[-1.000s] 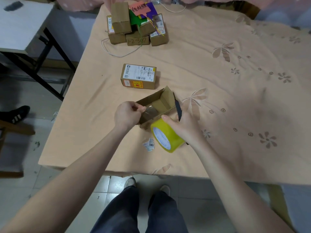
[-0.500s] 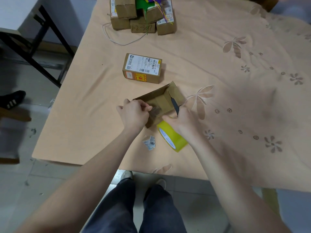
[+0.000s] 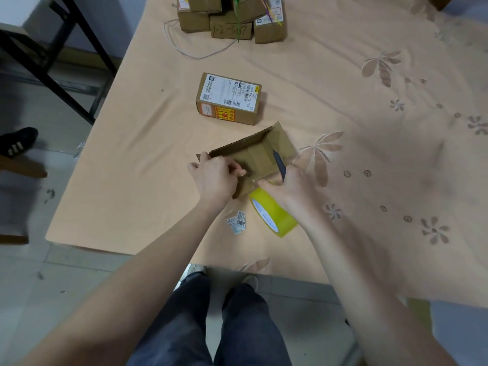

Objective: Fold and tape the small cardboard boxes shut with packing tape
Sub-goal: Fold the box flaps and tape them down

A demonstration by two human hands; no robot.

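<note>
Cardboard box [image 3: 254, 154], glossy yellow tape roll [image 3: 274, 216]

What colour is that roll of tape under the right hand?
Yellow. The tape roll shows a white inner core with blue print, seen best in the head view.

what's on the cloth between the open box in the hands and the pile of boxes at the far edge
In the head view, a closed labelled box sits between the open box and the pile; the rest is bare tablecloth.
</note>
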